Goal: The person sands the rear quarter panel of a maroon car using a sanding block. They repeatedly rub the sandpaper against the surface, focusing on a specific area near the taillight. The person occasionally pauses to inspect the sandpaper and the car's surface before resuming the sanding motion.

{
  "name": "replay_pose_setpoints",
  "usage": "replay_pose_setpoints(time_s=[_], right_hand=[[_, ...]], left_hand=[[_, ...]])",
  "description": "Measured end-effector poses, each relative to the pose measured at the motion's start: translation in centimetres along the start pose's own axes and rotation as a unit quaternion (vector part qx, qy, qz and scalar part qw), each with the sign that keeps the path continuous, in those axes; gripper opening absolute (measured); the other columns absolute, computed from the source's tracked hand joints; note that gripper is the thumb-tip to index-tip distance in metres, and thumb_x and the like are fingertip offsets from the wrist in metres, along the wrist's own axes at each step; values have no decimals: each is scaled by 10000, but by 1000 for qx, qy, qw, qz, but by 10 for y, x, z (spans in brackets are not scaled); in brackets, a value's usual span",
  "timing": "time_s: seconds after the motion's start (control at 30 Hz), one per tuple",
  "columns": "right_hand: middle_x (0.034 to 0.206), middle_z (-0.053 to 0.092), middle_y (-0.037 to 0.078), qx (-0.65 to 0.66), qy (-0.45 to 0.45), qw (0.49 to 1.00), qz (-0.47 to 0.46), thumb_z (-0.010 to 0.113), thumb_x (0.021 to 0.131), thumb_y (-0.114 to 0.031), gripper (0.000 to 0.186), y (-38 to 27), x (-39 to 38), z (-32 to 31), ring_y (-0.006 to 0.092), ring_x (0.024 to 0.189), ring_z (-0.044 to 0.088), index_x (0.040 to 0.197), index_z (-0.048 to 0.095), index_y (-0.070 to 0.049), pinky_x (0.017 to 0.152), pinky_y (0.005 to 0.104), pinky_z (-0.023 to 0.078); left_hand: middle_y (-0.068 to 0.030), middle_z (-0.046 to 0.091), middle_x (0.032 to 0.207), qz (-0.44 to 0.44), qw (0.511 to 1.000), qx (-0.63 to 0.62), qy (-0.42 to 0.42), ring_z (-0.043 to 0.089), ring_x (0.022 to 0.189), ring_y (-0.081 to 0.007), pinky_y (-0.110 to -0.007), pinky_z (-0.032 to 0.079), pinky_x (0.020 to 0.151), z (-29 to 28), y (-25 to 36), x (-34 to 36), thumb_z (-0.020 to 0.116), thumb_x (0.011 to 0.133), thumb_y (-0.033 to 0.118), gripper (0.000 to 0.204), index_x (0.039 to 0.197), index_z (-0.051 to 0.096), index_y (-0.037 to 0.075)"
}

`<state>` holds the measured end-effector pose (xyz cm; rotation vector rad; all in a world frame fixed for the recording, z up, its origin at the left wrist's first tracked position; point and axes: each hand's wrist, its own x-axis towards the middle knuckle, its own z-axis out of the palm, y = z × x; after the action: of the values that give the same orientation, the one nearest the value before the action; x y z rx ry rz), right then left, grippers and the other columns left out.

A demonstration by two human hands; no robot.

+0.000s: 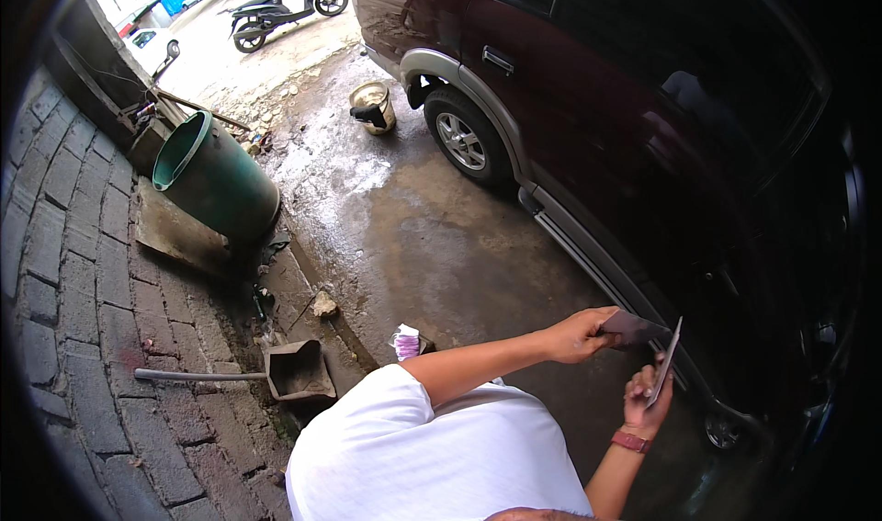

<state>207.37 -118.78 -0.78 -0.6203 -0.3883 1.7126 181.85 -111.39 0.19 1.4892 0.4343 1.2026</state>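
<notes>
My left hand (585, 335) is closed on the edge of a dark, flat sheet (632, 329), thumb on top. Close by, my right hand (649, 398), with a red strap at its wrist, grips a thin flat plate (669, 360) seen nearly edge-on. The two flat pieces almost meet at their ends; whether they touch I cannot tell. Both are held in the air beside a dark red car (606, 144), near its side step (588, 262). What the pieces are made of does not show.
A metal bucket (382, 122) with a dark cloth stands near the rear wheel (464, 135). At left are a green barrel (220, 176), a long-handled dustpan (299, 371) and a block wall (101, 337). A stone (323, 304) lies nearby. A motor scooter (285, 8) is parked outside.
</notes>
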Motion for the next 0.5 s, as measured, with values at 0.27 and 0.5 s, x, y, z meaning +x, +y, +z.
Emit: replay_pose_setpoints(time_s=[0.27,0.5], right_hand=[[1258,616,88,-465,96,859,-192,737,929,-56,446,17,29,23,149,1135,602,1321,525,-34,980,312,502],[1114,642,21,-306,312,863,-254,748,924,-48,333,6,18,-15,93,1009,610,1199,560,-50,886,293,527]], left_hand=[[-53,688,771,-255,953,147,-69,549,681,-70,-303,452,579,15,12,23,664,997,113,156,1058,624,-24],[-71,733,856,-229,973,31,-26,643,770,-82,-280,529,699,66,-25,16,711,978,124,191,1060,646,-36]])
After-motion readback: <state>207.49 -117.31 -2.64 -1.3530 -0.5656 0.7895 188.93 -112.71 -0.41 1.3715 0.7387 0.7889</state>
